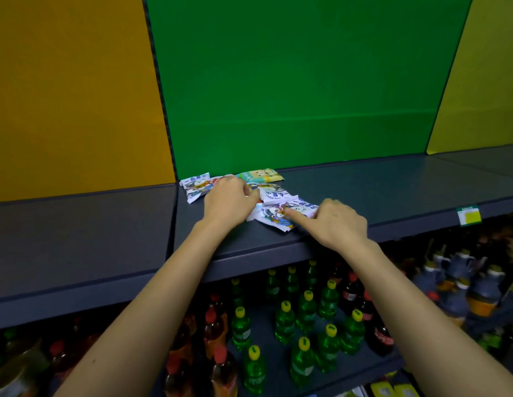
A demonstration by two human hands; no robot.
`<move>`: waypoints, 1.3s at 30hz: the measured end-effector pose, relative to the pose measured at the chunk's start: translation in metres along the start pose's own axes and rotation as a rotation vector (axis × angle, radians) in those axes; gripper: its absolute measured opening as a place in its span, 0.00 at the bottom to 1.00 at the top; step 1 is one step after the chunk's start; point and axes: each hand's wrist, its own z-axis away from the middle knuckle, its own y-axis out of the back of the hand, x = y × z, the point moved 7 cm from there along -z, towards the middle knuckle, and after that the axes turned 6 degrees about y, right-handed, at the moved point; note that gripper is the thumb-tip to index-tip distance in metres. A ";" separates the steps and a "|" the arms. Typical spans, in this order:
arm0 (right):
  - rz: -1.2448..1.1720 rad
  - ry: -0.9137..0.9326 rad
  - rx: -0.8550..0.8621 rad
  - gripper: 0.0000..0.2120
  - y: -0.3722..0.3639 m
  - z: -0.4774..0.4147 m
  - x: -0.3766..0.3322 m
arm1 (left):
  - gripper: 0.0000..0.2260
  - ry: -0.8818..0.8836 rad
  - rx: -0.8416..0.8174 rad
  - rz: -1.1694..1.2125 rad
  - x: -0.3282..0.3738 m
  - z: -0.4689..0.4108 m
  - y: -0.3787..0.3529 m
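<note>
Several small white snack packets with blue cartoon prints lie in a loose heap on the dark grey shelf point(364, 190). My left hand point(228, 200) rests on the heap's left part, fingers curled over a packet point(271, 193) in the middle. My right hand point(335, 222) holds the front packet point(274, 216) at its right end, with the index finger stretched out flat across it. Another white packet point(193, 186) lies at the far left by the back panel. A pale green packet point(261, 175) lies behind the heap.
A green back panel point(307, 81) stands behind the shelf, with an orange panel point(72, 90) to its left and a yellow one point(484, 81) to its right. A price tag point(468, 215) hangs on the shelf edge. Green, red and dark bottles point(307, 310) fill the shelf below.
</note>
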 end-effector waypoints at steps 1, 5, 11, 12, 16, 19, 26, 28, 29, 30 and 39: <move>0.019 -0.003 -0.019 0.44 -0.002 -0.007 -0.002 | 0.18 0.030 -0.019 -0.021 0.000 -0.011 -0.008; 0.059 -0.006 -0.106 0.52 -0.013 -0.035 -0.009 | 0.31 0.189 -0.133 -0.082 -0.005 -0.044 -0.037; 0.032 -0.023 -0.141 0.53 -0.027 -0.080 0.003 | 0.36 0.368 -0.161 -0.106 -0.001 -0.071 -0.059; 0.011 -0.025 -0.141 0.52 -0.028 -0.087 0.006 | 0.37 0.393 -0.161 -0.112 -0.002 -0.075 -0.062; -0.126 -0.040 -0.182 0.48 -0.029 -0.112 0.016 | 0.37 0.489 -0.181 -0.100 -0.003 -0.084 -0.068; -0.198 -0.037 -0.257 0.43 -0.036 -0.129 0.025 | 0.34 0.545 -0.235 -0.018 -0.002 -0.086 -0.071; -0.435 0.026 -0.280 0.25 -0.041 -0.150 0.051 | 0.17 0.418 -0.258 0.438 0.020 -0.086 -0.068; -0.630 0.033 -0.253 0.24 -0.044 -0.152 0.058 | 0.11 0.388 -0.249 0.581 0.026 -0.082 -0.062; -0.716 0.049 -0.236 0.24 -0.043 -0.150 0.059 | 0.08 0.391 -0.244 0.654 0.026 -0.080 -0.060; -0.791 0.066 -0.228 0.24 -0.043 -0.149 0.058 | 0.11 0.405 -0.222 0.720 0.023 -0.077 -0.056; -1.195 0.440 -0.476 0.16 -0.019 -0.076 -0.064 | 0.09 0.560 0.231 1.013 -0.054 0.039 0.035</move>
